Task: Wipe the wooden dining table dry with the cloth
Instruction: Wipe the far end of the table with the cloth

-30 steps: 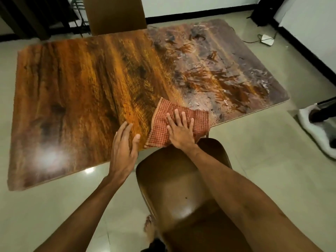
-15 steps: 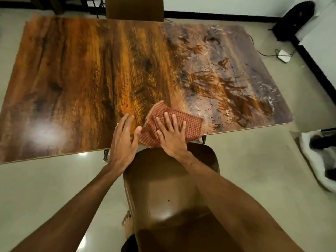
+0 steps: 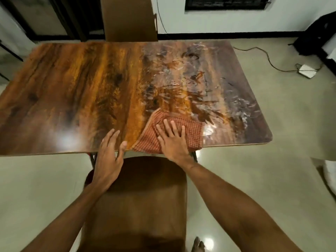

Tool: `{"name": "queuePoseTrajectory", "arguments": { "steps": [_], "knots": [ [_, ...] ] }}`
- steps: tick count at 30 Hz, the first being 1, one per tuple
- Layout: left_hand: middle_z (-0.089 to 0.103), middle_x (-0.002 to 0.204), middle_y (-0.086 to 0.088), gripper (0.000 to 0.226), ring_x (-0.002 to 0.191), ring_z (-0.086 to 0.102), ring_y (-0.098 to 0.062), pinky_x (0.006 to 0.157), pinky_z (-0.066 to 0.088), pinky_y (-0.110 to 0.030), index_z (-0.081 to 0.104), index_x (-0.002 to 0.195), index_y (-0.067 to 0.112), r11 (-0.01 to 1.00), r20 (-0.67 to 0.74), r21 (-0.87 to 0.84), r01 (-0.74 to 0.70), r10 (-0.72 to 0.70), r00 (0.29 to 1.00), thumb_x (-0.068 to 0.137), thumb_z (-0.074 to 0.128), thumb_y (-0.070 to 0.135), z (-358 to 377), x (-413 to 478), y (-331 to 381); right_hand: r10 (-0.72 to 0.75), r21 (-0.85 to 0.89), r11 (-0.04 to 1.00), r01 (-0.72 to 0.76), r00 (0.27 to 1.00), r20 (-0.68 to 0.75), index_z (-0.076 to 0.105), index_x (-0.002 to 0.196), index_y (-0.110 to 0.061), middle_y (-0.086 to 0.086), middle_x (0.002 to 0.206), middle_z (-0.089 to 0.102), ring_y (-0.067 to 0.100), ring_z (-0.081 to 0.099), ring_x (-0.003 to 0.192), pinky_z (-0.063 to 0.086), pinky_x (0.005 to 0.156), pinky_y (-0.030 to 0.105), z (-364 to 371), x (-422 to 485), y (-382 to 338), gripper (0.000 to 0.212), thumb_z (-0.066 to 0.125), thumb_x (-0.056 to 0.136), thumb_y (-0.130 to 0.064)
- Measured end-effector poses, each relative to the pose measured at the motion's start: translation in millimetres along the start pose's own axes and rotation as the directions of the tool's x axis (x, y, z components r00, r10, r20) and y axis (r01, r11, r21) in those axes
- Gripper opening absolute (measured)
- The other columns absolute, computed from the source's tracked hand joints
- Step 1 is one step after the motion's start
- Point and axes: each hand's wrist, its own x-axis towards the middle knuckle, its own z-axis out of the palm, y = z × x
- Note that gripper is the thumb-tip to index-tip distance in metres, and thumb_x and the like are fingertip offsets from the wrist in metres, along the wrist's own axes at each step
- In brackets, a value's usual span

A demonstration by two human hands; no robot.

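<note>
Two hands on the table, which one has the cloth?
The right hand, pressed flat with spread fingers on the red checked cloth near the table edge. The left hand rests bare on the wood beside it.

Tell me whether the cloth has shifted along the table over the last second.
Cannot tell. The camera moved between pictures. The cloth lies at the table's near edge under the right hand, just above the chair, much as before.
</note>
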Motion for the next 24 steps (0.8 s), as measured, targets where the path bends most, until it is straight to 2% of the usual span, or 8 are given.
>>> {"name": "queuePoseTrajectory", "arguments": {
  "steps": [3, 7, 10, 12, 15, 18, 19, 24],
  "knots": [
    [0.030, 0.164, 0.000, 0.058, 0.149, 0.030, -0.019, 0.120, 0.031, -0.047, 0.038, 0.153, 0.017, 1.000, 0.002, -0.005, -0.002, 0.002, 1.000, 0.105, 0.038, 0.049, 26, -5, 45, -0.081, 0.033, 0.996, 0.081, 0.997, 0.017, 0.002, 0.167, -0.039, -0.004, 0.177, -0.010, 0.023, -0.008, 0.163, -0.006, 0.129, 0.059, -16, 0, 60, 0.058, 0.017, 0.112, -0.050],
    [0.027, 0.165, 0.001, 0.056, 0.152, 0.025, -0.016, 0.122, 0.028, -0.051, 0.036, 0.155, 0.019, 0.998, -0.020, -0.058, 0.013, -0.014, 1.000, 0.106, 0.039, 0.046, 41, -11, 73, 0.244, 0.087, 0.967, -0.237, 0.967, -0.071, 0.003, 0.168, -0.038, -0.003, 0.177, -0.008, 0.024, -0.008, 0.163, -0.006, 0.128, 0.062, -39, -17, 162, 0.058, 0.017, 0.113, -0.050],
    [0.026, 0.166, 0.002, 0.057, 0.152, 0.024, -0.016, 0.121, 0.030, -0.052, 0.034, 0.156, 0.019, 0.994, -0.042, -0.094, 0.052, -0.056, 0.998, 0.106, 0.038, 0.045, 47, -15, 79, 0.383, 0.087, 0.922, -0.378, 0.922, -0.054, 0.004, 0.169, -0.033, 0.005, 0.178, -0.003, 0.032, -0.003, 0.163, 0.001, 0.126, 0.068, -50, -23, 176, 0.060, 0.021, 0.112, -0.047],
    [0.026, 0.166, 0.002, 0.057, 0.152, 0.025, -0.016, 0.121, 0.031, -0.052, 0.034, 0.156, 0.019, 0.990, -0.052, -0.122, 0.065, -0.072, 0.996, 0.105, 0.039, 0.045, 51, -15, 82, 0.319, 0.031, 0.947, -0.319, 0.947, -0.026, 0.000, 0.169, -0.033, 0.006, 0.177, -0.008, 0.035, -0.006, 0.163, 0.001, 0.125, 0.070, -46, -17, 145, 0.061, 0.019, 0.112, -0.047],
    [0.025, 0.166, 0.002, 0.059, 0.153, 0.022, -0.018, 0.121, 0.029, -0.054, 0.034, 0.156, 0.019, 0.989, -0.044, -0.131, 0.065, -0.072, 0.996, 0.104, 0.038, 0.047, 58, -13, 94, 0.071, -0.001, 0.997, -0.071, 0.997, 0.041, 0.002, 0.169, -0.034, 0.002, 0.177, -0.009, 0.031, -0.009, 0.163, -0.004, 0.127, 0.067, -36, -8, 93, 0.060, 0.017, 0.113, -0.048],
    [0.025, 0.166, 0.002, 0.059, 0.153, 0.022, -0.018, 0.122, 0.027, -0.053, 0.035, 0.156, 0.018, 0.993, -0.033, -0.097, 0.066, -0.070, 0.997, 0.104, 0.037, 0.048, 65, -4, 107, -0.075, 0.001, 0.997, 0.076, 0.994, 0.085, 0.004, 0.168, -0.036, -0.004, 0.177, -0.009, 0.024, -0.008, 0.163, -0.007, 0.129, 0.060, -41, -4, 102, 0.057, 0.018, 0.114, -0.046],
    [0.024, 0.166, 0.002, 0.059, 0.153, 0.022, -0.017, 0.123, 0.026, -0.052, 0.035, 0.156, 0.018, 0.993, -0.028, -0.100, 0.060, -0.063, 0.998, 0.104, 0.037, 0.048, 67, -3, 111, -0.069, 0.010, 0.998, 0.068, 0.995, 0.076, 0.003, 0.168, -0.037, -0.005, 0.177, -0.010, 0.022, -0.009, 0.163, -0.006, 0.129, 0.058, -44, -8, 119, 0.057, 0.018, 0.114, -0.046],
    [0.023, 0.166, 0.003, 0.058, 0.153, 0.022, -0.016, 0.123, 0.025, -0.050, 0.033, 0.156, 0.018, 0.988, -0.034, -0.134, 0.073, -0.078, 0.996, 0.105, 0.037, 0.046, 91, 14, 139, 0.201, 0.029, 0.979, -0.201, 0.979, 0.024, -0.004, 0.168, -0.035, -0.001, 0.177, -0.012, 0.025, -0.011, 0.163, -0.003, 0.129, 0.060, -72, -7, 231, 0.059, 0.017, 0.113, -0.047]
  ]
}}
